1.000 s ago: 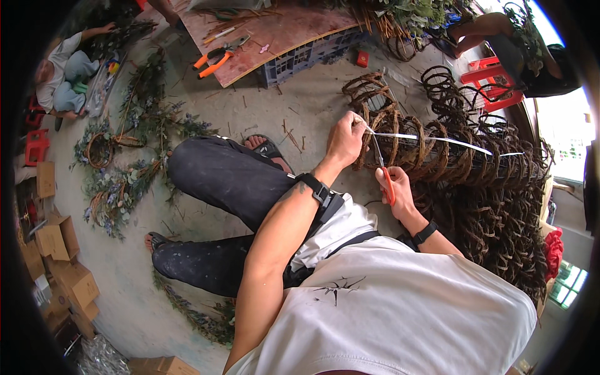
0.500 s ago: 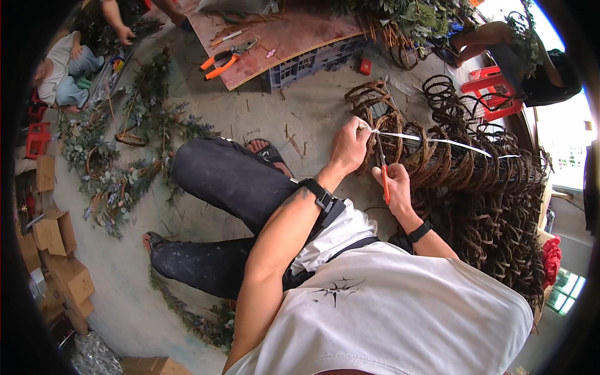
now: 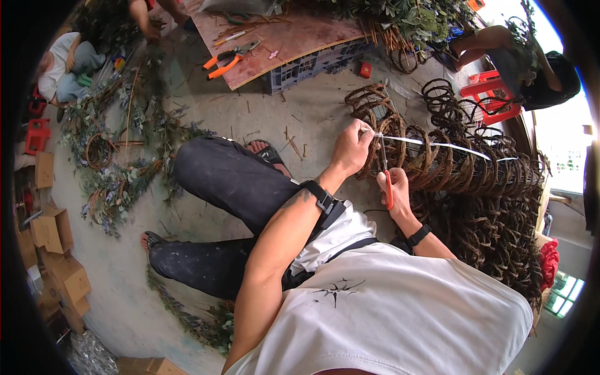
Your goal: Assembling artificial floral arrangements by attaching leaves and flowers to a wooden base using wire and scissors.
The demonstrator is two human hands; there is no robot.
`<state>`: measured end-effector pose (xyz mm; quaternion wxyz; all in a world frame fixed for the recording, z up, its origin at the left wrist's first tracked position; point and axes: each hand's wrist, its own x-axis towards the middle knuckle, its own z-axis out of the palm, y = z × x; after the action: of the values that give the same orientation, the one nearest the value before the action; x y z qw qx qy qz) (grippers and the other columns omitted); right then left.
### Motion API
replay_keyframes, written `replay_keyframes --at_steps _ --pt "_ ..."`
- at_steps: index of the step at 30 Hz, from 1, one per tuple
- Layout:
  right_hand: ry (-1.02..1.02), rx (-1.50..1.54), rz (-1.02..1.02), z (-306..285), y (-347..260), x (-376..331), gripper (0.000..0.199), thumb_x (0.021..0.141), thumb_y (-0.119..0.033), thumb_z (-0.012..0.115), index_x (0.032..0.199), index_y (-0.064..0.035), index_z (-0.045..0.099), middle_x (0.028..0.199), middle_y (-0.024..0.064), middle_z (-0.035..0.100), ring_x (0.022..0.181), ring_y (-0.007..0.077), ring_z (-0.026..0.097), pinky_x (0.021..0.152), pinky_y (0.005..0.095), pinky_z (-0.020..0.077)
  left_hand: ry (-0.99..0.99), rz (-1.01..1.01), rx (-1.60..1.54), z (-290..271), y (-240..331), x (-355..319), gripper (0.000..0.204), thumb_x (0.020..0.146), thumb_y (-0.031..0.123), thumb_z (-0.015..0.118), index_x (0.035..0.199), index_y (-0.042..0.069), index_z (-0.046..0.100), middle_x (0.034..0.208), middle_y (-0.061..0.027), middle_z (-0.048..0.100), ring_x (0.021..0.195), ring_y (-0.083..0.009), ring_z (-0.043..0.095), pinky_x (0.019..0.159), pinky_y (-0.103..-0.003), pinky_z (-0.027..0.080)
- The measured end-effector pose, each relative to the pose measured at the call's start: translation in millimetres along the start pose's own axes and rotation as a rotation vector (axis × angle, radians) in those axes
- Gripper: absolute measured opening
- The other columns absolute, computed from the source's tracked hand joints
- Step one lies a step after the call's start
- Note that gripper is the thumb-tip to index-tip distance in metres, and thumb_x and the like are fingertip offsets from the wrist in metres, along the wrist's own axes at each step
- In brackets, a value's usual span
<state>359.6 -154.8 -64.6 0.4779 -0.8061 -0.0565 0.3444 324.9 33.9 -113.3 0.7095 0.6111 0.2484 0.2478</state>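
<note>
My left hand is closed in a pinch on one end of a narrow white strip. The strip runs off to the right over a row of brown twisted-vine rings. Below and right of it, my right hand grips scissors with orange-red handles. Their blades point up toward the pinched end, close to my left fingertips. Whether the blades touch the strip cannot be made out.
Pliers with orange handles lie on a reddish board over a crate. Greenery garlands spread across the floor at left, near cardboard boxes. Other people sit at far left and far right, by red stools.
My right hand and the scissors have shifted slightly right, and the handles have turned a little. My left hand keeps its pinch. At far left, another person's arm has moved over the garlands.
</note>
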Motion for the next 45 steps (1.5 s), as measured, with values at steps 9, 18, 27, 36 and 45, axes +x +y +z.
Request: replay_keyframes --at_steps 9,18,27,36,45 --pt "0.057 -0.031 -0.075 7.2 -14.3 -3.8 0.056 0.089 -0.046 0.086 0.110 -0.0034 0.056 0.081 0.0001 0.055 0.058 0.0075 0.050 0.045 0.0253 0.0402 -0.134 -0.083 -0.181 -6.0 28.0 -5.4 0.016 0.100 0.002 0.070 0.110 -0.003 0.058 0.088 -0.0078 0.075 0.083 -0.0151 0.076 0.070 -0.029 0.058" --pt "0.016 0.120 -0.332 1.0 -71.8 41.5 0.042 0.091 -0.022 0.088 0.111 -0.0020 0.057 0.083 0.0017 0.065 0.063 0.0067 0.059 0.051 0.0227 0.0452 -0.178 -0.144 0.012 -7.3 29.3 -12.9 0.052 0.088 0.014 0.082 0.127 -0.004 0.053 0.073 -0.0094 0.073 0.064 -0.0168 0.072 0.061 -0.033 0.055" --pt "0.062 -0.914 -1.079 92.7 -239.5 163.9 0.040 0.091 -0.043 0.078 0.107 -0.0093 0.066 0.092 0.0222 0.074 0.089 0.0477 0.070 0.074 0.0535 0.0550 -0.095 -0.313 0.067 -4.1 -1.5 -27.5 0.047 0.088 0.012 0.082 0.122 -0.011 0.059 0.078 -0.0098 0.076 0.061 -0.0167 0.072 0.058 -0.033 0.058" --pt "-0.189 -0.836 -1.477 139.8 -287.6 210.6 0.041 0.097 -0.030 0.072 0.133 -0.0118 0.067 0.130 0.0178 0.069 0.124 0.0386 0.063 0.100 0.0473 0.0541 -0.233 -0.381 -0.105 -5.0 -17.1 -20.6 0.018 0.098 0.011 0.074 0.099 -0.003 0.063 0.083 -0.0082 0.071 0.067 -0.0140 0.068 0.059 -0.032 0.058" --pt "-0.314 -1.082 -0.805 -70.4 -79.4 85.4 0.056 0.094 -0.046 0.077 0.129 -0.0041 0.070 0.140 0.0170 0.067 0.125 0.0388 0.065 0.103 0.0487 0.0540 -0.193 -0.485 -0.238 6.5 7.9 -16.3 0.018 0.098 0.012 0.075 0.100 0.000 0.063 0.083 -0.0047 0.068 0.065 -0.0130 0.066 0.059 -0.029 0.056"
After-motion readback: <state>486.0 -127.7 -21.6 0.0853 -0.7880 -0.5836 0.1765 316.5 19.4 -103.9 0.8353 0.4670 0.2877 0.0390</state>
